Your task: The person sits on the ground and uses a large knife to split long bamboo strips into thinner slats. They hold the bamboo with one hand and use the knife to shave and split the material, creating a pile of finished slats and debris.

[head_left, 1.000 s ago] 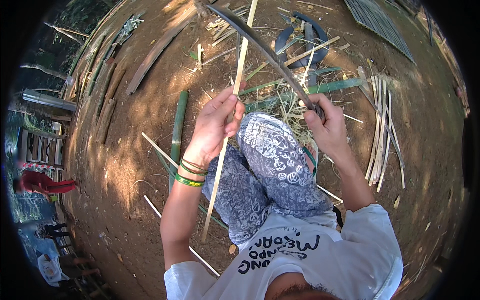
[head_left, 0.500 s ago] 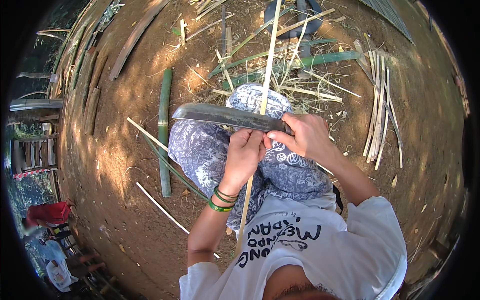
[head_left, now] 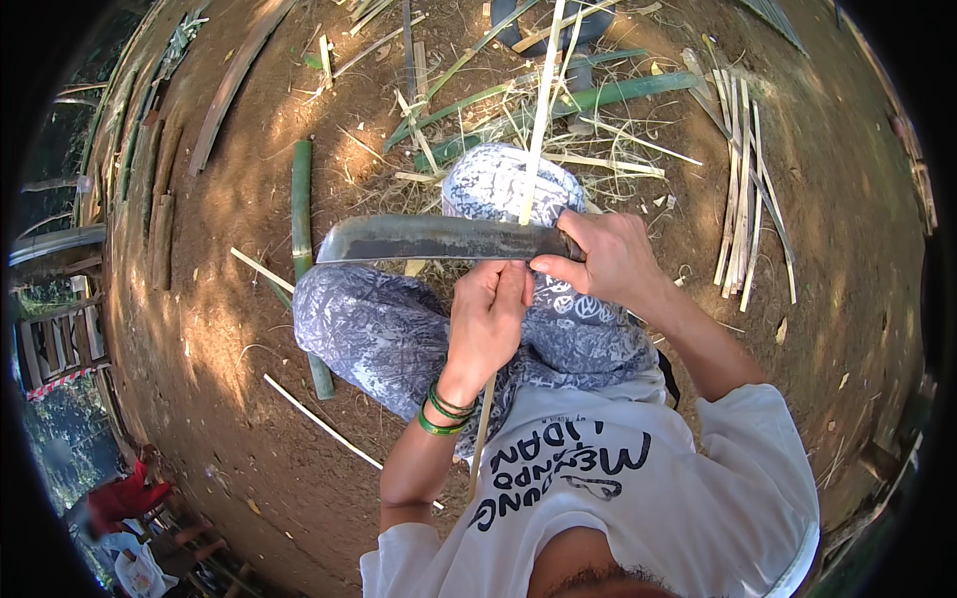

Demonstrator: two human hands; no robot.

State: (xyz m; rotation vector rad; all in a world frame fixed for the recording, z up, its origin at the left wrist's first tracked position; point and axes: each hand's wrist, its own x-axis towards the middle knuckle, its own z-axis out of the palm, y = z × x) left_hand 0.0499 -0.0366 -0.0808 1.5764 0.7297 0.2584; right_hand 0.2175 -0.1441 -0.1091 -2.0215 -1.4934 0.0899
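A: How are the two hands placed?
B: The right hand (head_left: pixel 610 261) is wrapped round the handle of a broad-bladed knife (head_left: pixel 419 239), its thumb stretched toward the left hand (head_left: pixel 488 317). The left pinches a long pale strip (head_left: pixel 541 110) just below the blade
A: So they're close together?
B: Very near each other — whether they actually touch, I cannot tell
A: And where does the strip run?
B: From the top of the view, over the farther knee of the patterned trousers (head_left: pixel 379 324), behind the blade, then out again below the left hand toward the white shirt (head_left: pixel 638 488). The knife lies crosswise over it, tip to the left
A: What lies around?
B: On the left, a green bamboo pole (head_left: pixel 302 199), partly hidden by a leg, and a thin pale stick (head_left: pixel 324 427) on brown ground (head_left: pixel 229 419). Beyond the knees, pale slivers (head_left: pixel 608 165) and a green bamboo piece (head_left: pixel 638 92). To the right, a loose bundle of strips (head_left: pixel 738 189)
A: Anyone else?
B: A person in red (head_left: pixel 125 501), lower left — small and blurred
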